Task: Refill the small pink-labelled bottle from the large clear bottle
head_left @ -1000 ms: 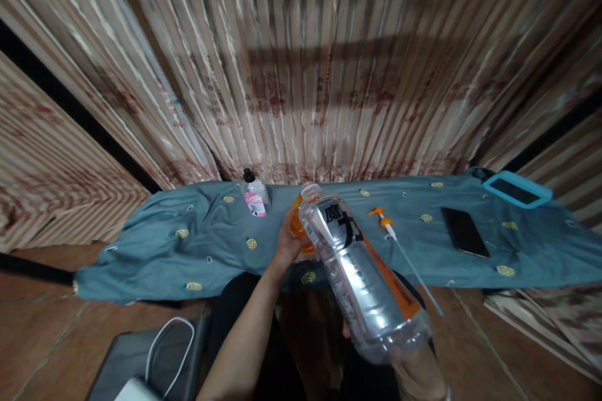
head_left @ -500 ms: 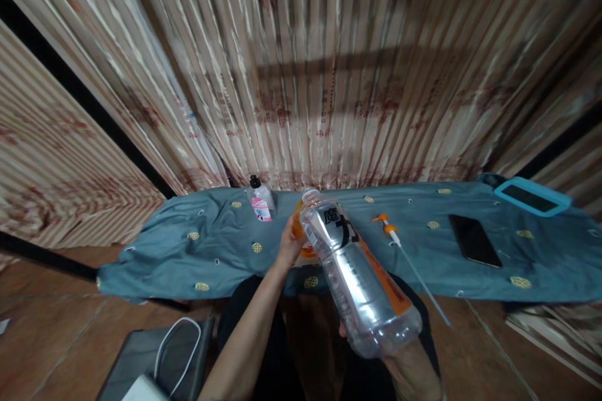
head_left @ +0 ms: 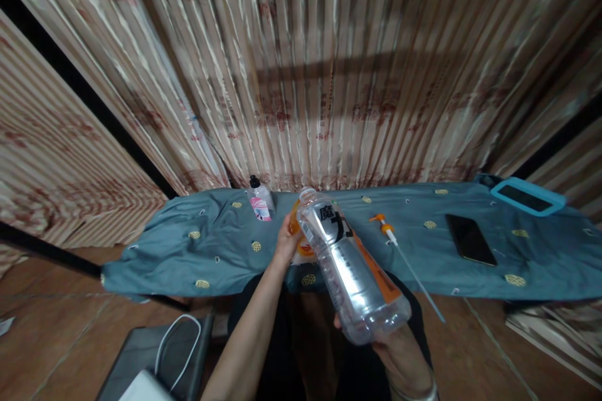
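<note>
My right hand (head_left: 399,351) grips the base of a large clear plastic bottle (head_left: 348,263) with a black and orange label, tilted with its open neck pointing away from me. Behind that neck stands an orange bottle (head_left: 297,233) on the blue cloth (head_left: 197,244); my left hand (head_left: 286,239) is wrapped around its side. The clear bottle hides most of the orange one. An orange pump head with a long white tube (head_left: 399,252) lies on the cloth just right of the bottles.
A small clear bottle with a black cap and pink label (head_left: 260,199) stands at the cloth's back. A black phone (head_left: 470,239) and a teal-cased tablet (head_left: 525,197) lie to the right. Striped curtains hang behind. A grey bag with a white cable (head_left: 164,357) sits on the tiled floor.
The view has tilted upward slightly. The clear bottle's base has come a little lower and closer to me; both hands keep their grips.
</note>
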Demonstrator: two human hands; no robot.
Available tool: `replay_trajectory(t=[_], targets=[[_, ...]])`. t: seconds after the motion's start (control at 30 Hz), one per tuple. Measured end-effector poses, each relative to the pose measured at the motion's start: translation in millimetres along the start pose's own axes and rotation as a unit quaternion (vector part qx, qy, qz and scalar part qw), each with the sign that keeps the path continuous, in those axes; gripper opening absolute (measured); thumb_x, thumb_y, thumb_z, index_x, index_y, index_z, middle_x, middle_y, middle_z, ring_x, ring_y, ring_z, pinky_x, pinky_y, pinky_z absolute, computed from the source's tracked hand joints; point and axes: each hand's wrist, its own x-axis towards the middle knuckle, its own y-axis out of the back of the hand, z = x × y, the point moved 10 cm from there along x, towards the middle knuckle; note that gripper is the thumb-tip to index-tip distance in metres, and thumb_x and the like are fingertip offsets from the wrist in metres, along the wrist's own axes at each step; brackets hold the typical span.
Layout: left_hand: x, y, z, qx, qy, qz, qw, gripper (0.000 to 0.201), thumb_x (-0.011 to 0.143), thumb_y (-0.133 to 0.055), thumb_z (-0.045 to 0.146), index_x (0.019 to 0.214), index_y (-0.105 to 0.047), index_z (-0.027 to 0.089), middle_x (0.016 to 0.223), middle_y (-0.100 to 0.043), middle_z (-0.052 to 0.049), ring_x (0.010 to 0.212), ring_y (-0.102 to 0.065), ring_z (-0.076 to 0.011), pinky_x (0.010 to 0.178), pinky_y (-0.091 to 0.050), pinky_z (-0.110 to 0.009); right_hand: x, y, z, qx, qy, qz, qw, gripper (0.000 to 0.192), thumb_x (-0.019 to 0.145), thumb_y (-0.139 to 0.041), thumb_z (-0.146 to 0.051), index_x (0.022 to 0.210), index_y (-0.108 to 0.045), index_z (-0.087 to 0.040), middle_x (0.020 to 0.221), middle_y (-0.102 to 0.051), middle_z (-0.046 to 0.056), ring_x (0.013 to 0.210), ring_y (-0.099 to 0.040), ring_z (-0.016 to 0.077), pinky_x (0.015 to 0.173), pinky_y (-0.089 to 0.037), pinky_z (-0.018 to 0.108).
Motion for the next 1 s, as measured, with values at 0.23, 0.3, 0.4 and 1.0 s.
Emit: replay_trajectory(t=[0.23, 0.3, 0.4, 1.0], targets=[[0, 5.1, -12, 0.012, -0.001, 0.018, 1.0, 0.058, 0.049, -0.093, 0.019, 0.101, -0.069, 0.02, 0.091, -0.077, 0.002, 0.084, -0.072, -0.018, 0.081, -0.057, -0.027, 2, 14, 16, 0.017, 0.032, 0.037, 0.999, 0.031, 0.065, -0.094, -0.049, 0.088, -0.083, -0.03, 0.074, -0.081, 0.002, 0.066, -0.079, 0.0275, 0.075, -0.067, 0.043], [0, 5.1, -14, 0.02, 0.001, 0.014, 1.0, 0.059, 0.047, -0.093, 0.016, 0.101, -0.07, 0.021, 0.092, -0.077, 0.002, 0.086, -0.073, -0.0188, 0.082, -0.057, -0.028, 1, 19, 19, 0.018, 0.036, 0.05, 0.998, 0.034, 0.062, -0.095, -0.052, 0.084, -0.082, -0.029, 0.085, -0.083, 0.004, 0.067, -0.079, 0.0282, 0.074, -0.067, 0.044], [-1, 5.5, -14, 0.027, 0.004, 0.007, 1.0, 0.063, 0.047, -0.094, 0.018, 0.105, -0.069, 0.021, 0.094, -0.078, 0.0, 0.085, -0.072, -0.0192, 0.082, -0.057, -0.03, 0, 21, 18, 0.008, 0.027, 0.058, 0.998, 0.035, 0.057, -0.096, -0.05, 0.077, -0.082, -0.025, 0.083, -0.083, 0.007, 0.066, -0.078, 0.0294, 0.072, -0.067, 0.044], [-2, 2.2, 2, 0.066, 0.014, 0.018, 0.998, 0.047, 0.047, -0.091, 0.021, 0.088, -0.068, 0.02, 0.08, -0.074, 0.002, 0.077, -0.067, -0.0178, 0.077, -0.055, -0.03, -13, 26, 19, 0.008, -0.019, 0.106, 0.994, 0.078, 0.048, -0.102, -0.052, 0.117, -0.077, -0.026, 0.09, -0.083, 0.006, 0.069, -0.078, 0.0292, 0.068, -0.066, 0.039]])
